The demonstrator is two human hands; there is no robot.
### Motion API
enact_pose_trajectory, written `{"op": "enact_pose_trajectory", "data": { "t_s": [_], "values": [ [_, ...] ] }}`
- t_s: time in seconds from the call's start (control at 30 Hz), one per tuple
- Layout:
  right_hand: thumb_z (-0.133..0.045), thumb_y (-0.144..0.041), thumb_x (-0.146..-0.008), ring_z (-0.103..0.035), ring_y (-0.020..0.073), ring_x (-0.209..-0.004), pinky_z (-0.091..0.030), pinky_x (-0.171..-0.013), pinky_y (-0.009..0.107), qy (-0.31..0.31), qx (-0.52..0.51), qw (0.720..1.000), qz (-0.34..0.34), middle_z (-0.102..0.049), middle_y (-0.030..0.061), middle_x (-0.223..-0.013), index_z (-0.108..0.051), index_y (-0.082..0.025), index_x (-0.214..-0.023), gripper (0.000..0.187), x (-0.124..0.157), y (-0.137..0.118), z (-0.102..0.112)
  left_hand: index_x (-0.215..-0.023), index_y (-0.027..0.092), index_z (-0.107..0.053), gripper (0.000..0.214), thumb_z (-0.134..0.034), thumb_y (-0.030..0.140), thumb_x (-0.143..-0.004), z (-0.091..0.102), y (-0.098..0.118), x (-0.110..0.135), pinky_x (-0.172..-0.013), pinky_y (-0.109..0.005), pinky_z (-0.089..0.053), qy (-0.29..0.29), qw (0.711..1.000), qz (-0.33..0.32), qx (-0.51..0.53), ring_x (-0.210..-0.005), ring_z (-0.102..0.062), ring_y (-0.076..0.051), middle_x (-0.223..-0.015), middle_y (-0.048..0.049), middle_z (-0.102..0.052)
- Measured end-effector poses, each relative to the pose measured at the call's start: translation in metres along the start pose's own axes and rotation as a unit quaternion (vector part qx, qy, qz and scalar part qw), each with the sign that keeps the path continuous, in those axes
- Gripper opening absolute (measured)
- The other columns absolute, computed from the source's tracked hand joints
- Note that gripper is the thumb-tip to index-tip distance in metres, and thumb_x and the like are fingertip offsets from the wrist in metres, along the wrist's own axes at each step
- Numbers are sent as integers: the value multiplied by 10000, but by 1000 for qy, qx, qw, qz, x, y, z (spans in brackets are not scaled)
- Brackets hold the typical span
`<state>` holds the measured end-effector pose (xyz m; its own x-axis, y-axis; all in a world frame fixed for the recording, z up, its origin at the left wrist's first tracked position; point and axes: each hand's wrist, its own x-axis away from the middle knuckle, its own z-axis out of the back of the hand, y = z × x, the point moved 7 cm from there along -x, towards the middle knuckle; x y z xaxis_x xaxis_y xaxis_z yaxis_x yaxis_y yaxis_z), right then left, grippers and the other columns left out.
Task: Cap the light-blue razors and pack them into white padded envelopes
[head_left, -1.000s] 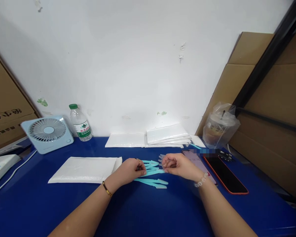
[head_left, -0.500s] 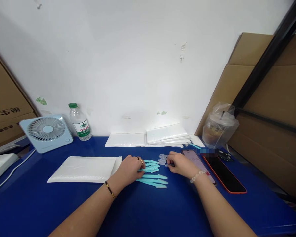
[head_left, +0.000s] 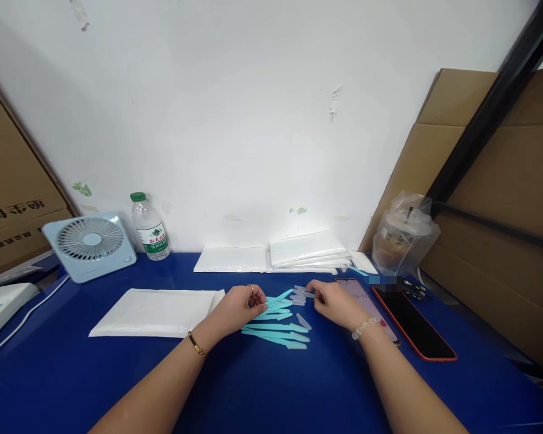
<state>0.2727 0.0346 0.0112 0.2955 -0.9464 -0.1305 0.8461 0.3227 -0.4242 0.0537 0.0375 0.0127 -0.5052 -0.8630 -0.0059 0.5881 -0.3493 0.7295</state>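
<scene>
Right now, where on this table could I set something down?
The blue tabletop is bare between your forearms, nearer you than the slim teal plastic sticks, and at left, nearer than the flat white padded envelope. Crowded: around your left hand and right hand, among sticks and small translucent covers, and by the orange-edged black phone.

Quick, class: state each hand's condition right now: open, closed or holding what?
Left hand: closed, pinching a turquoise stick.
Right hand: fingers curled, index at a clear piece; whether it grips cannot be told.

Turquoise sticks [head_left: 276, 327]; pale-grey caps [head_left: 303, 322]; deep-blue table [head_left: 276, 392]; white envelope [head_left: 156, 312]; light-blue fan [head_left: 92, 240].
</scene>
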Motion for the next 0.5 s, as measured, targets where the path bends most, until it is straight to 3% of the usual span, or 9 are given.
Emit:
{"op": "enact_pose_trajectory", "data": {
  "t_s": [0.13,0.23,0.33,0.5],
  "values": [
    [-474,-163,-757,-531,129,-592,-375,-567,225,-9,-39,999,25,-605,9,-685,-607,-185,-822,150,4,-15,1,-827,166,-589,291,-520,436,-745,-1,-3,-2,-551,-225,-390,2,1000,3,6,-631,-521,-127,-711,-12,-592],
    [-544,-239,-760,-528,130,-604,-374,-548,220,-51,-69,995,52,-594,12,-711,-609,-189,-789,88,6,-26,-12,-830,166,-588,295,-521,440,-745,-2,-4,-2,-554,-225,-394,1,1000,4,12,-630,-520,-126,-706,-9,-586],
    [-615,-201,-709,-537,139,-657,-381,-573,222,-79,-66,992,73,-589,20,-752,-608,-188,-736,31,6,-32,-24,-832,171,-583,287,-523,438,-747,-2,-2,-1,-555,-221,-390,-2,1000,5,18,-629,-513,-123,-707,-3,-579],
    [-574,-250,-771,-539,131,-617,-396,-574,228,-55,-115,991,40,-606,3,-690,-604,-193,-765,65,3,-27,-19,-841,177,-581,281,-494,435,-771,-2,2,0,-577,-219,-383,-3,1000,0,28,-662,-502,-123,-744,-2,-579]
  ]
}}
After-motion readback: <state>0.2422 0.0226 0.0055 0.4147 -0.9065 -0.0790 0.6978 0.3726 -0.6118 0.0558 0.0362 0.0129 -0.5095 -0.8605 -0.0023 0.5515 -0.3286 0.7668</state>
